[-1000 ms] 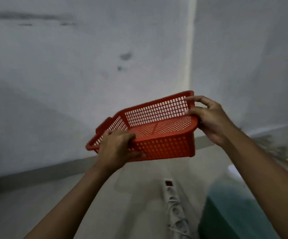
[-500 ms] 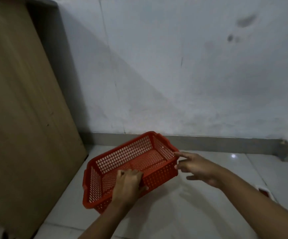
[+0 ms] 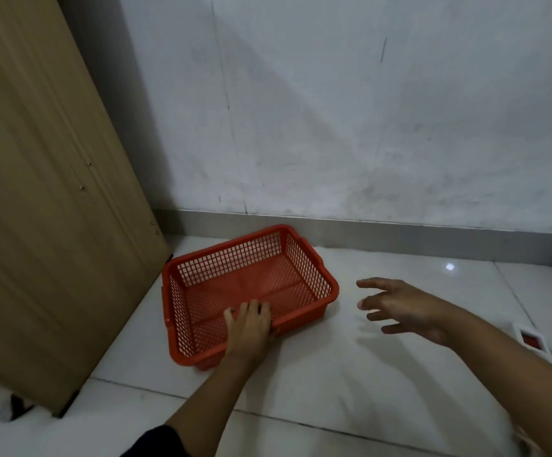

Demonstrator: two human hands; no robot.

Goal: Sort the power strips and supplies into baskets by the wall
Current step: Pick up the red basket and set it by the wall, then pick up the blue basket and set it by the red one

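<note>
An empty red mesh basket (image 3: 304, 258) rests on the white tiled floor near the wall, angled with one corner toward the skirting. My left hand (image 3: 250, 328) grips its near rim, fingers curled over the edge. To the right of the basket, my right hand (image 3: 400, 306) hovers above the floor with fingers spread, apart from it and holding nothing. The end of a white power strip (image 3: 533, 341) with a red switch shows at the right, partly hidden by my right forearm.
A tall wooden board (image 3: 43, 192) leans at the left, close to the basket's left end. A grey skirting (image 3: 400, 235) runs along the white wall. Some white and dark items (image 3: 0, 410) lie at the bottom left.
The basket came down from the air and now sits on the floor by the wall. My right hand let go of its rim and drew away to the right; my left hand still holds it.
</note>
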